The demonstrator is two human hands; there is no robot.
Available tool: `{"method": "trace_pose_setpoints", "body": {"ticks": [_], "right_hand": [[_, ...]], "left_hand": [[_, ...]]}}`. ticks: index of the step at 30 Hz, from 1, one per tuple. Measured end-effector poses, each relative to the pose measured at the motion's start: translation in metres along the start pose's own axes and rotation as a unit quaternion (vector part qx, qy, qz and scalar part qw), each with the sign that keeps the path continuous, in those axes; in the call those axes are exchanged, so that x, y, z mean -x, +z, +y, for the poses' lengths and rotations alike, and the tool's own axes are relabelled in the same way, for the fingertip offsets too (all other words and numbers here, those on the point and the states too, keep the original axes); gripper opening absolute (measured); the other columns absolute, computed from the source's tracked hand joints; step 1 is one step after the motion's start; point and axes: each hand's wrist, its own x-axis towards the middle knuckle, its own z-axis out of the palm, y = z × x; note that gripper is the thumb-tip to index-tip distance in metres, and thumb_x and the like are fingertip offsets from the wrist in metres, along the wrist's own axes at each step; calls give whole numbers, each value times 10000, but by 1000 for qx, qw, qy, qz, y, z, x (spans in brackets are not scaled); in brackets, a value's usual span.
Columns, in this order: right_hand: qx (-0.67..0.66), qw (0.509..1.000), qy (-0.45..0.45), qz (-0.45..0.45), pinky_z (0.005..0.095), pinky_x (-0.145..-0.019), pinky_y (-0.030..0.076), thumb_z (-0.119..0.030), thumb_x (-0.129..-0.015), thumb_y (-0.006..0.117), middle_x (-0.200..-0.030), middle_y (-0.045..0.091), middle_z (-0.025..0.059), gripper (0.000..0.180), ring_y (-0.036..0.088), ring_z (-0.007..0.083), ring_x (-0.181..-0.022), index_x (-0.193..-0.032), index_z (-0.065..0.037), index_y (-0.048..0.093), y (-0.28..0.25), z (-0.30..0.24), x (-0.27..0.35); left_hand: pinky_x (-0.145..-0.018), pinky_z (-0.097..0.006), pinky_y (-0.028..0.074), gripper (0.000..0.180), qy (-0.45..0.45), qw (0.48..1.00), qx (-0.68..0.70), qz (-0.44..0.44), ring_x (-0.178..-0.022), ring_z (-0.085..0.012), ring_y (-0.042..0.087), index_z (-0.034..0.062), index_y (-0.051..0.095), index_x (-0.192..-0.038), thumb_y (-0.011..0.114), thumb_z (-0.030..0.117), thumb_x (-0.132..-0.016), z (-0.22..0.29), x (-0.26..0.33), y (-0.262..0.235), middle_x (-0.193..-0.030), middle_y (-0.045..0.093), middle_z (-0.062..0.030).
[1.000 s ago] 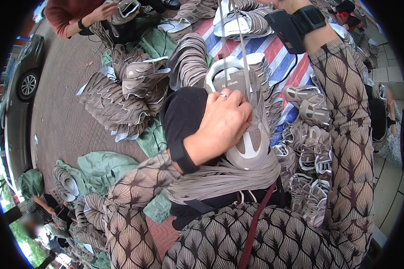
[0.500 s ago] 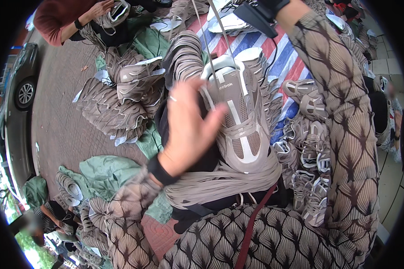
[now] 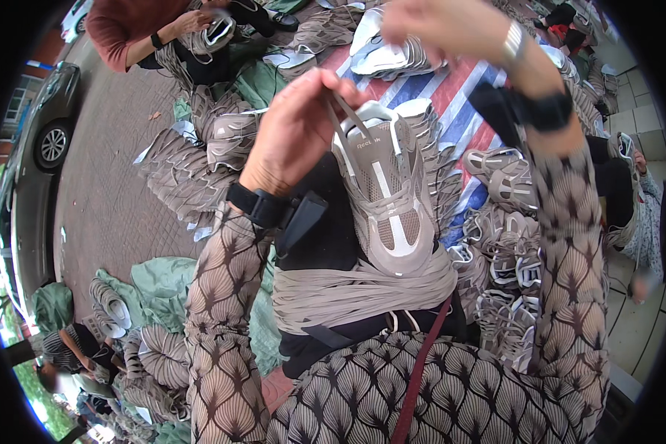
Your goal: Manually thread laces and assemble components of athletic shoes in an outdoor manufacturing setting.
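Note:
A taupe and white sneaker upper [image 3: 394, 196] lies on my lap with its toe toward me and its lower eyelets laced. My left hand [image 3: 296, 122] is closed above its collar, pinching a flat taupe shoelace [image 3: 348, 115] that runs up from the shoe. Farther off and to the right, my right hand [image 3: 440, 33] is raised over the striped sheet. Motion smears its fingers, so whatever they may hold is hidden. A thick bundle of loose taupe laces [image 3: 362, 296] stretches across my lap below the toe.
Stacked uppers [image 3: 192, 177] lie left on green sacks [image 3: 163, 288]. Laced sneakers [image 3: 507, 274] are piled on my right, beside a red, white and blue striped sheet [image 3: 459, 100]. Another person [image 3: 129, 33] handles a shoe at the far left. A parked car [image 3: 44, 163] stands beyond.
My left hand has moved up and away from over the shoe and now grips the lace. My right hand has come into view at the top. The long upright lace strands have dropped lower.

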Motion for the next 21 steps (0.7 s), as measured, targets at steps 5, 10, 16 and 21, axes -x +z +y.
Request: {"method": "trace_pose_setpoints", "body": {"ticks": [5, 10, 16, 21], "right_hand": [[-199, 964, -173, -38, 265, -730, 528, -230, -961, 496, -875, 660, 99, 310, 634, 156, -766, -1002, 48, 627, 100, -4, 48], [-609, 784, -116, -24, 242, -768, 501, -227, -993, 459, -775, 640, 77, 298, 643, 156, -773, -909, 3, 629, 102, -15, 57], [-834, 513, -145, 143, 306, -787, 394, -89, -957, 436, -684, 342, 4, 137, 421, 136, -658, -822, -63, 425, -4, 81, 104], [-819, 519, -100, 225, 318, -895, 439, -40, -981, 386, -664, 400, 30, 171, 456, 173, -668, -837, -8, 471, -84, 278, 218]], "left_hand": [[-983, -374, 417, 263, 47, 995, -81, -22, -988, -241, 590, 44, 551, -935, 393, 238, -1014, 15, -10, 39, -909, 591, -55], [-641, -369, 466, 405, 266, 534, -802, 10, -625, -256, 601, 23, 586, -680, 541, 328, -943, 41, 22, 54, -609, 574, -100], [-491, -382, 368, 407, -266, 636, -723, -42, -483, -229, 441, -20, 567, -709, 589, 332, -911, 107, 118, -3, -535, 440, -112], [-525, -276, 437, 271, -325, 581, -721, 192, -553, -131, 541, -36, 573, -723, 553, 159, -910, 196, 228, -84, -580, 536, -59]]}}
